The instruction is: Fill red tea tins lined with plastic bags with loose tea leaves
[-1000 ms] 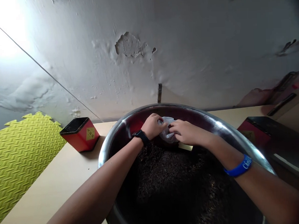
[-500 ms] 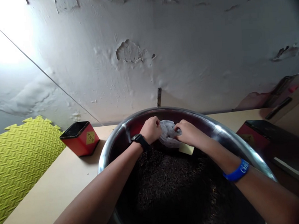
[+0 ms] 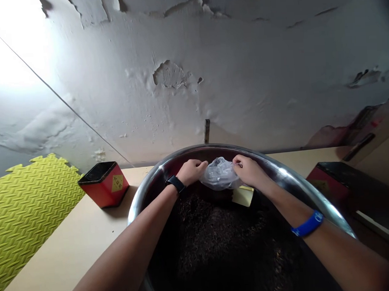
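Space widens between the left hand (image 3: 192, 172) and the right hand (image 3: 248, 171): we see them farther apart than a second ago, and the translucent, crumpled, whitish plastic bag (image 3: 219, 176) between them, bunched up then, is now spread out. For the work in hand, we judge this to mean that the bag is being opened wide. The left thumb and fingers pinch together on its left edge; the right ones pinch the opposite edge. The bag sits within a large, round, shiny metal basin (image 3: 282, 171), near its far wall, beyond dark, loose, shredded leaf-like material (image 3: 215, 231). Just below the bag, we see more of a small, flat, pale yellow panel (image 3: 243, 197), with no legible writing. At left, a red, black-rimmed, open-topped box (image 3: 102, 196) bears a golden diamond-shaped label (image 3: 117, 183); of its dark characters, the top one seems to be 大. White letters on the blue, band-shaped bracelet (image 3: 308, 225) begin "Ch"; the black, strapped wristwatch (image 3: 176, 184) shows no readable brand.
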The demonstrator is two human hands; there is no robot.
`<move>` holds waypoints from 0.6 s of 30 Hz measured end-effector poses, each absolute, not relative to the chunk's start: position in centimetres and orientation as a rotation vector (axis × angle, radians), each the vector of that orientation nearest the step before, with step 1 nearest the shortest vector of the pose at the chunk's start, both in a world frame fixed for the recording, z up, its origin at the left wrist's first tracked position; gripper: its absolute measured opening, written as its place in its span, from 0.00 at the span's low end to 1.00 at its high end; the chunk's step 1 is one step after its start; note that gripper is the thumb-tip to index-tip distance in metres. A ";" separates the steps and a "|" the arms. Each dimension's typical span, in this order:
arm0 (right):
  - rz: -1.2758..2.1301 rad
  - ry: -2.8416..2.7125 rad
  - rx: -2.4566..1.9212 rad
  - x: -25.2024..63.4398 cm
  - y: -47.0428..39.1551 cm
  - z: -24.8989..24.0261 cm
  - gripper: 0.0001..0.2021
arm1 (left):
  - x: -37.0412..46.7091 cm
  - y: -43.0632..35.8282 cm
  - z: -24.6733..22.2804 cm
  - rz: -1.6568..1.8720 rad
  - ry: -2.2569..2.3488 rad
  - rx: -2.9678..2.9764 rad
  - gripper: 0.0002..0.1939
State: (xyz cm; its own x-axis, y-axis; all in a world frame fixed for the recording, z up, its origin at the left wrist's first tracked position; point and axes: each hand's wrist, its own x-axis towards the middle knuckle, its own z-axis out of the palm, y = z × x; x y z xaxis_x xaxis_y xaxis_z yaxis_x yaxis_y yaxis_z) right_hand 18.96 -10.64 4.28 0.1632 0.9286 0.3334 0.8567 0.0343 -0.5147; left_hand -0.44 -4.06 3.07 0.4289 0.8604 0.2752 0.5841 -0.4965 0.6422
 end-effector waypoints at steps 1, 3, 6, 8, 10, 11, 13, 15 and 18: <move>0.114 -1.694 -1.786 18.9 -10.7 4.2 0.06 | -0.4 -4.2 3.1 0.813 1.235 2.259 0.19; 0.080 -1.755 -1.710 18.5 -10.7 3.8 0.07 | -0.3 -4.7 3.3 0.818 1.225 2.325 0.18; 0.140 -1.921 -1.685 17.5 -10.6 2.5 0.08 | 0.0 -5.4 3.2 0.748 1.181 2.427 0.17; 0.216 -2.025 -1.713 16.8 -10.4 1.3 0.07 | 0.3 -5.8 3.0 0.677 1.204 2.469 0.19; 0.290 -2.084 -1.717 16.0 -10.2 0.4 0.09 | 0.5 -6.1 2.7 0.668 1.287 2.484 0.20; 0.314 -2.096 -1.698 15.7 -10.2 0.2 0.09 | 0.6 -6.1 2.5 0.679 1.341 2.484 0.20; 0.306 -2.079 -1.635 15.4 -10.2 0.3 0.10 | 0.6 -6.0 2.2 0.683 1.436 2.468 0.17; 0.228 -2.033 -1.558 15.4 -10.4 1.0 0.10 | 0.4 -5.7 2.2 0.625 1.469 2.441 0.13; 0.087 -1.936 -1.550 16.1 -10.7 2.5 0.10 | -0.1 -5.4 2.5 0.570 1.456 2.408 0.09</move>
State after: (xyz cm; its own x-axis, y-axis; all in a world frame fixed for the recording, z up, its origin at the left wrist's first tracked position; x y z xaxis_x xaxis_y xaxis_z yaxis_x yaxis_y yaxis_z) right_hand 16.10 -10.74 2.51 -0.0920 0.8936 0.4393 0.8506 0.2999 -0.4319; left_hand -0.06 -5.38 2.48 0.4175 0.8882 0.1917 0.7824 -0.4587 0.4213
